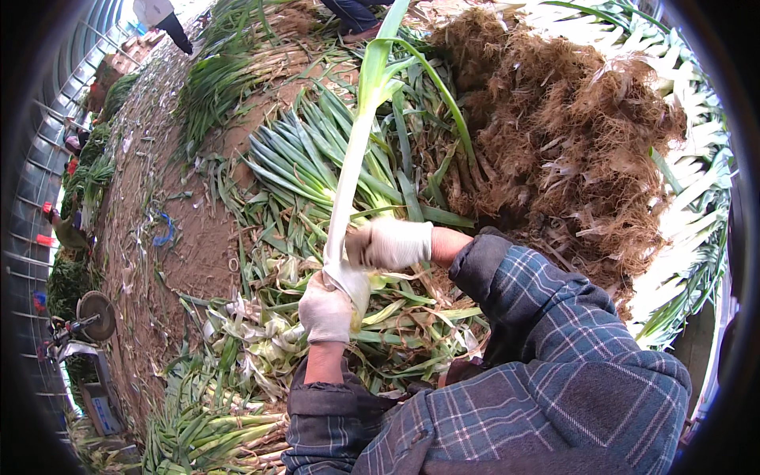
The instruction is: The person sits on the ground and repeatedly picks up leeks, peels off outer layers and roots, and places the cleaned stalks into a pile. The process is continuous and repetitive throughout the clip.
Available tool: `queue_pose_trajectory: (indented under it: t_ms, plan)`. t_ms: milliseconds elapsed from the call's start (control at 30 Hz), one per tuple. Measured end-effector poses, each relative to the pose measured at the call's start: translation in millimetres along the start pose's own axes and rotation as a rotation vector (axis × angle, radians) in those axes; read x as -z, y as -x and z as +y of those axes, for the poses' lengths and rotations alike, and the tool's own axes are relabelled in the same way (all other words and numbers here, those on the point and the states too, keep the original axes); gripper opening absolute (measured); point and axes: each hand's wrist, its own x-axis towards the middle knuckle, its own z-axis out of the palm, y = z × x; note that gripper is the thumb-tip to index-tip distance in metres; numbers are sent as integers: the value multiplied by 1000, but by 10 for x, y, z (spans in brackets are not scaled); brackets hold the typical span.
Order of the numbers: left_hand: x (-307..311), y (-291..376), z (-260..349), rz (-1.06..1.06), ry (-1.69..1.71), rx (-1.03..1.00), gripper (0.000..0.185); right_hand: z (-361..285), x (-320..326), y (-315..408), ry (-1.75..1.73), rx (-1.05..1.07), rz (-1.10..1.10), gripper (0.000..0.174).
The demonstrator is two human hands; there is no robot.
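Note:
My left hand (325, 307), in a whitish knit glove, is closed round the lower end of a long leek or large green onion (350, 172). Its white stalk rises to split green leaves at the top of the view. A pale loose outer layer (356, 288) hangs beside the stalk's base. Close against the stalk is my right hand (386, 243), gloved too; its fingers are blurred, so whether they grip anything does not show. Peeled leaf scraps (261, 344) lie in a heap under both hands. Just beyond sits a bunch of green stalks (314, 154).
A large pile of brown roots (570, 136) rises at the right, with rows of white-stemmed leeks (689, 208) behind it. More unpeeled stalks (225, 433) lie at the lower left. Another person's legs (356, 18) show at the top; a person's dark sleeve (173, 29) shows upper left.

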Motion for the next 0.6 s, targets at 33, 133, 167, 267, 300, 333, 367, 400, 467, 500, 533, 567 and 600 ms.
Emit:
queue_pose_trajectory:
  t_ms: [33,133,167,267,300,333,367,400,467,500,533,567,600]
  plan:
    - [14,-12,-8,-1,20,12,31,15,-14,46,30,-3,-304,20]
    - [27,-30,-39,29,50,-29,31,29,168,138,734,-435,-384,22]
    - [24,-32,-48,33,58,-27,31,19,264,163,895,-676,-260,21]
    - [7,-10,-47,50,42,-33,30,-44,466,172,4,-355,380,30]
    - [2,0,-36,66,9,-39,29,-68,512,157,-497,-301,461,36]
    - [-1,13,-17,92,-8,-65,29,-99,505,144,-657,-186,475,38]
    - [-1,22,4,74,-12,-41,28,-123,486,118,-654,-212,539,36]
    - [0,30,31,66,2,-37,28,-144,459,89,-658,-222,564,35]
    - [2,49,86,69,17,-52,27,-160,371,25,-611,-211,593,29]
    - [1,62,112,77,16,-72,27,-154,326,6,-576,-306,611,29]
    - [-2,72,135,84,16,-92,27,-135,294,-13,-551,-327,605,28]
    - [-5,84,152,82,3,-92,27,-108,279,-13,-511,-281,647,27]
    - [-9,95,161,81,-9,-92,26,-71,268,-8,-472,-291,562,26]
